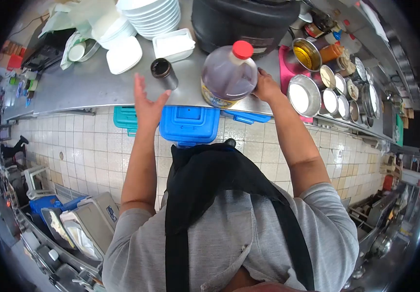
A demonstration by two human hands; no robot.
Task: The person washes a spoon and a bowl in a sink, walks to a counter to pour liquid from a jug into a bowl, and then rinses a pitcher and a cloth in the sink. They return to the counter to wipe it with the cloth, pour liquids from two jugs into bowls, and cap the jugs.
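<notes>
My left hand (149, 100) is open, its fingers spread and its thumb close to a dark, open-topped cylindrical container (167, 80) on the steel counter. To the right stands a large clear plastic jug (222, 78) with a red cap, brownish-purple liquid and a yellow-and-blue label low on its side. My right hand (267, 88) is closed at the jug's right side, with some fingers hidden behind it. Whether the dark container holds anything cannot be made out.
Stacked white dishes (154, 19) and a white rectangular tray (173, 45) sit behind. A big black tub (244, 22) stands at the back. On the right are a steel bowl (304, 95) and a pot of yellow liquid (307, 53). Blue lidded bins (189, 124) are below the counter edge.
</notes>
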